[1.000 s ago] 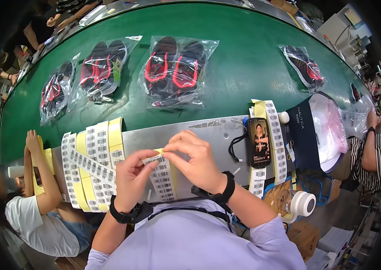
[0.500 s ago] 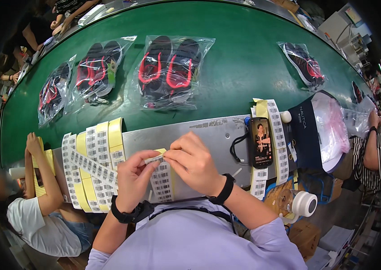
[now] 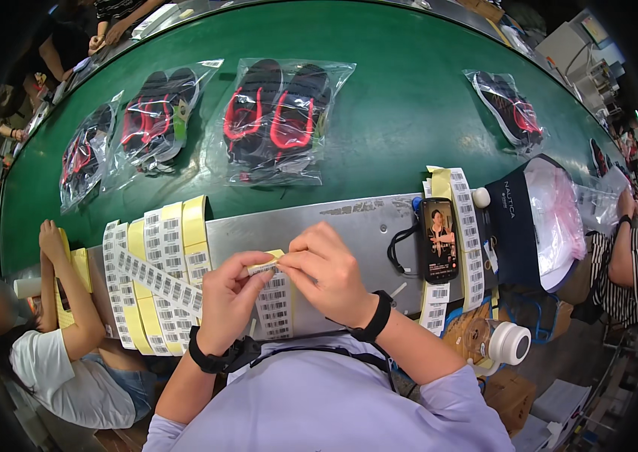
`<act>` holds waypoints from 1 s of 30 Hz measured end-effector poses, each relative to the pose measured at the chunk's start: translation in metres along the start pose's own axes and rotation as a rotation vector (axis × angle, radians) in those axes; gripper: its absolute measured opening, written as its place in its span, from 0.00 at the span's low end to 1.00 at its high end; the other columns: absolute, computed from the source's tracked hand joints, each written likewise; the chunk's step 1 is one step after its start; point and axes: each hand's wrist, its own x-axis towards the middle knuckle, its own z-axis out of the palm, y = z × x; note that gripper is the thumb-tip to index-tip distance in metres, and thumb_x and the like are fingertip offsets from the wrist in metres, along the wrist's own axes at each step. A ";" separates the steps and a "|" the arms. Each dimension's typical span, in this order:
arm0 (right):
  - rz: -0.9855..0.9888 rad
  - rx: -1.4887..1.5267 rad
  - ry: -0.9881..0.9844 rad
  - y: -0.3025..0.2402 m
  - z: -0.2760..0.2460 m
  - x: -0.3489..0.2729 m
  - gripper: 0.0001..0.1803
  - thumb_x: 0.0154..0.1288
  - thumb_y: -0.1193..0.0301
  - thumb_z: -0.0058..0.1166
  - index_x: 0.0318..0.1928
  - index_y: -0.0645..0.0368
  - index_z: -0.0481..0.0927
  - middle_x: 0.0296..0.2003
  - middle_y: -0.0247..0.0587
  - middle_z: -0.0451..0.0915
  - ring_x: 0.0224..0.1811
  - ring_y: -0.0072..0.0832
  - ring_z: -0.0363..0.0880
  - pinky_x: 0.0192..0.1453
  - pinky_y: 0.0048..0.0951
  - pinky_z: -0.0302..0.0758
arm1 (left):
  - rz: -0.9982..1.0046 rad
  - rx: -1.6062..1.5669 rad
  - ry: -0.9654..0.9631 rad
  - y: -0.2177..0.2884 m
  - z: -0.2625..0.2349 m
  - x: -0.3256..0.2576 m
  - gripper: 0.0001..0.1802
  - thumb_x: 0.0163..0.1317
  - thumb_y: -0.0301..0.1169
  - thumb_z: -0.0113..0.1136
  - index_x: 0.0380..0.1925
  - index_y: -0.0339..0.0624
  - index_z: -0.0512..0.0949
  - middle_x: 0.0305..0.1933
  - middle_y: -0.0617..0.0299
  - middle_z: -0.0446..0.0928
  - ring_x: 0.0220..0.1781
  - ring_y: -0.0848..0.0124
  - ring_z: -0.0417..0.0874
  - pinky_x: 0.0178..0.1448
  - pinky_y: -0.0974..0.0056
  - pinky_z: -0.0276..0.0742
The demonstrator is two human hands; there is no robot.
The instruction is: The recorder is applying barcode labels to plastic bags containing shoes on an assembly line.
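Observation:
My left hand (image 3: 230, 298) and my right hand (image 3: 326, 273) meet over a grey metal shelf (image 3: 349, 226), both pinching the top end of a yellow-backed strip of barcode labels (image 3: 274, 305) that hangs down between them. More label strips (image 3: 161, 271) drape over the shelf to the left of my left hand. Beyond the shelf, on the green conveyor belt (image 3: 394, 105), lies a clear bag with a pair of black and red sandals (image 3: 280, 120). Two more bagged pairs (image 3: 157, 120) (image 3: 87, 154) lie to its left and one (image 3: 511, 109) far right.
A phone (image 3: 440, 239) with a lit screen lies on the shelf at right, beside another label strip (image 3: 463, 226). A dark bag (image 3: 518, 226) with clear plastic and a tape roll (image 3: 508, 343) sit lower right. People sit at left (image 3: 63, 354) and right (image 3: 627, 264).
The bagged sandals on the belt have drifted left. My hands stay together on the label strip, with the fingers shifting slightly at its top end.

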 end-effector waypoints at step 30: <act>-0.063 -0.197 0.044 0.022 0.018 -0.008 0.10 0.50 0.80 0.67 0.36 0.62 0.84 0.33 0.37 0.76 0.37 0.36 0.75 0.40 0.36 0.69 | -0.126 -0.122 -0.062 -0.019 -0.001 0.021 0.13 0.67 0.18 0.59 0.51 0.31 0.78 0.39 0.62 0.85 0.38 0.84 0.82 0.39 0.79 0.74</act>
